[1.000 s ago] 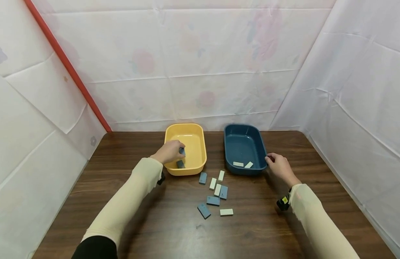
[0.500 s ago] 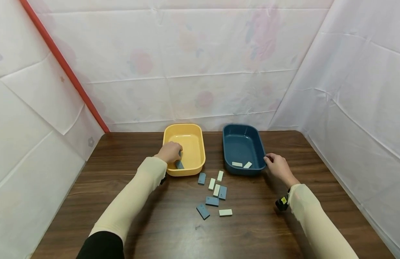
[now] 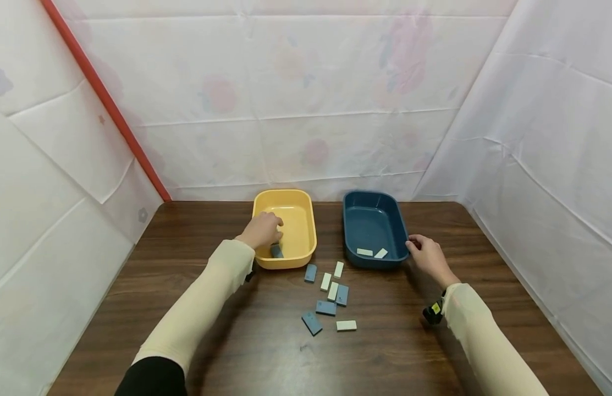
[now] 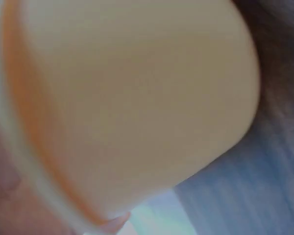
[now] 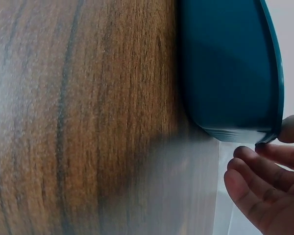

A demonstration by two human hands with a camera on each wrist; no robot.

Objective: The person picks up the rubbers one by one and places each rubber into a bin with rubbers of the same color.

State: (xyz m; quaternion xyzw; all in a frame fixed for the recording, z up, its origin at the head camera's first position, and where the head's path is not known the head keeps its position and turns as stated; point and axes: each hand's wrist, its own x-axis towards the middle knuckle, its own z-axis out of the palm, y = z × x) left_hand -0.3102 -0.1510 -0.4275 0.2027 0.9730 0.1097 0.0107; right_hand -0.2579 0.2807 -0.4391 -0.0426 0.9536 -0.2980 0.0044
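Observation:
My left hand [image 3: 263, 230] reaches over the near left rim of the yellow bin [image 3: 306, 256], its thumb and forefinger spread apart. A blue-grey rectangular block [image 3: 276, 251] lies in that bin beneath the hand; a grey patch between the fingers is partly hidden. In the left wrist view the outer wall of the yellow bin [image 4: 147, 107] covers most of the frame. My right hand [image 3: 426, 256] pinches the right near corner rim of the dark blue bin [image 3: 375, 263], thumb over the rim and forefinger beneath. Two cream blocks [image 3: 364, 252] lie in the blue bin.
On the wooden table [image 3: 256, 352], loose blue-grey blocks [image 3: 312, 323] and cream blocks [image 3: 346, 325] lie scattered in front of and between the bins. White patterned sheets [image 3: 315, 110] enclose the back and sides, with a red strip [image 3: 105, 99] at the left.
My left hand lowered the blue-grey block into the yellow bin, then rose slightly with thumb and forefinger parting. The right hand stays on the blue bin's rim.

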